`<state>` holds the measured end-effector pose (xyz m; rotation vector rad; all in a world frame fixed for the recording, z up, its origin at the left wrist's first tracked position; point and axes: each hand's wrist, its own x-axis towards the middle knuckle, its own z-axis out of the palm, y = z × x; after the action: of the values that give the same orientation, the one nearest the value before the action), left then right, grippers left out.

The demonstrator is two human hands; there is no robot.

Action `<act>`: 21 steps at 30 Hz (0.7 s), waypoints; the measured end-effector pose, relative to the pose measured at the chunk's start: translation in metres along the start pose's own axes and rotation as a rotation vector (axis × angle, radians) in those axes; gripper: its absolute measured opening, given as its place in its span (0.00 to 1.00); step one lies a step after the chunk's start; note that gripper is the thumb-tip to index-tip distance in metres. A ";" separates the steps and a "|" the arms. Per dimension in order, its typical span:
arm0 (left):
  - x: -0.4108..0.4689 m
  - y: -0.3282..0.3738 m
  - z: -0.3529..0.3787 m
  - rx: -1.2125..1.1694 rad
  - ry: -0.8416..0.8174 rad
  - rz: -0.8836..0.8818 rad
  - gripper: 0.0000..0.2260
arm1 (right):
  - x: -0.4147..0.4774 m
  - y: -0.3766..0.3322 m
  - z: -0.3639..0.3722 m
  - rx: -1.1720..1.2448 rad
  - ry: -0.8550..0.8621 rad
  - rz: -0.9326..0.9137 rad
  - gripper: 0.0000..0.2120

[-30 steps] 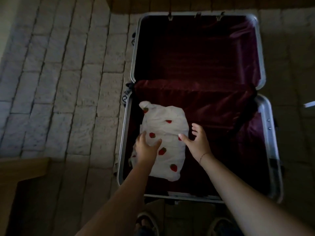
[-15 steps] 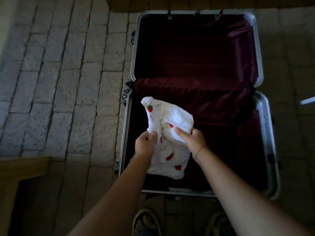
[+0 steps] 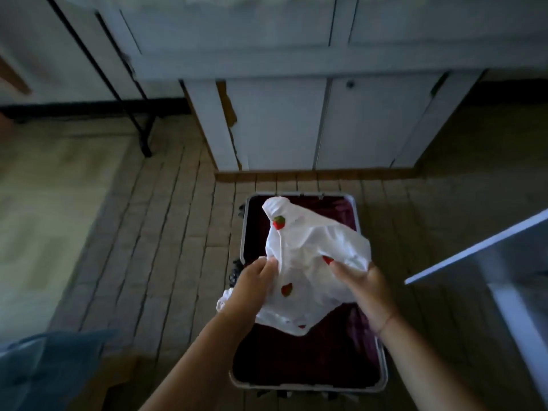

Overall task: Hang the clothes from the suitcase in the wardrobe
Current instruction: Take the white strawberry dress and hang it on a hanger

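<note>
A white garment with red strawberry prints [image 3: 308,256] hangs crumpled in the air above the open suitcase [image 3: 308,360], which lies on the floor with a dark red lining and a silver rim. My left hand [image 3: 252,286] pinches the garment's left side. My right hand [image 3: 361,286] grips its right side. Both hands hold it lifted clear of the suitcase's lining. A white wardrobe [image 3: 299,114] with closed doors stands just beyond the suitcase.
A white door or panel edge [image 3: 480,250] juts in from the right. A dark metal frame leg [image 3: 142,137] stands on the floor at the left. A blue cushion [image 3: 44,372] sits at the lower left. The floor is pale stone tile.
Both hands closed on the garment and lifted it up out of the suitcase. The view has tilted up and back, so the wardrobe now shows.
</note>
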<state>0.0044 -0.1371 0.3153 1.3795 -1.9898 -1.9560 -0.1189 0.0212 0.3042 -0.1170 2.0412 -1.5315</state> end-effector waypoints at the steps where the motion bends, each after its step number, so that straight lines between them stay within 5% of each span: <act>1: -0.016 0.028 -0.004 0.021 0.004 0.034 0.18 | -0.012 -0.027 -0.012 -0.002 0.012 -0.036 0.23; 7: -0.123 0.191 -0.012 0.075 -0.102 0.246 0.14 | -0.090 -0.192 -0.084 -0.133 0.141 -0.269 0.45; 12: -0.205 0.295 0.010 0.190 -0.299 0.477 0.15 | -0.137 -0.320 -0.130 -0.140 -0.160 -0.335 0.44; 15: -0.238 0.334 0.025 0.267 -0.351 0.623 0.16 | -0.158 -0.365 -0.159 -0.013 -0.290 -0.273 0.32; 21: -0.263 0.367 0.046 0.232 -0.515 0.703 0.22 | -0.207 -0.416 -0.224 0.275 0.037 -0.534 0.31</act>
<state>-0.0643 -0.0138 0.7469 0.0835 -2.4848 -1.8614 -0.1679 0.1543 0.7997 -0.5659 1.8923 -2.1321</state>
